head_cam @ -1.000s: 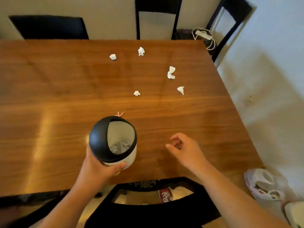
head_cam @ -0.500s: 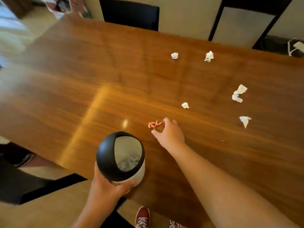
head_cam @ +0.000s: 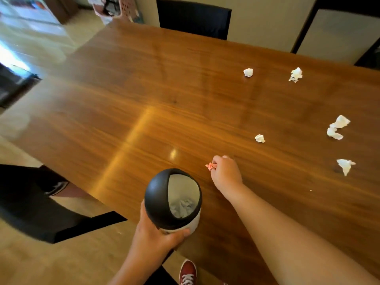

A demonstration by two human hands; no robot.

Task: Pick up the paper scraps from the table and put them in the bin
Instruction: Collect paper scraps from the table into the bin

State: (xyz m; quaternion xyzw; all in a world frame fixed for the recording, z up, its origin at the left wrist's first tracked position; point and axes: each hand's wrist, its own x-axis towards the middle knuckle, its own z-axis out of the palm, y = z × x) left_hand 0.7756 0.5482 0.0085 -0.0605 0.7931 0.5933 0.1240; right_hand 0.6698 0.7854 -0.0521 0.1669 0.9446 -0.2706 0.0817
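No text, label, brand, number or sign can be read anywhere in this view.

Left hand (head_cam: 153, 237) gripping bin (head_cam: 173, 200), right hand (head_cam: 225, 173) pinching pink scrap (head_cam: 210, 166)

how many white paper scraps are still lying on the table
5, counting the touching pair as one: two at the far side, one mid-table, the pair and one at right.

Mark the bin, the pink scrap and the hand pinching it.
bin (head_cam: 156, 200): head view, on the black domed lid.
pink scrap (head_cam: 210, 166): head view, on the part protruding from the fingers.
right hand (head_cam: 226, 173): head view, on the back of the hand.
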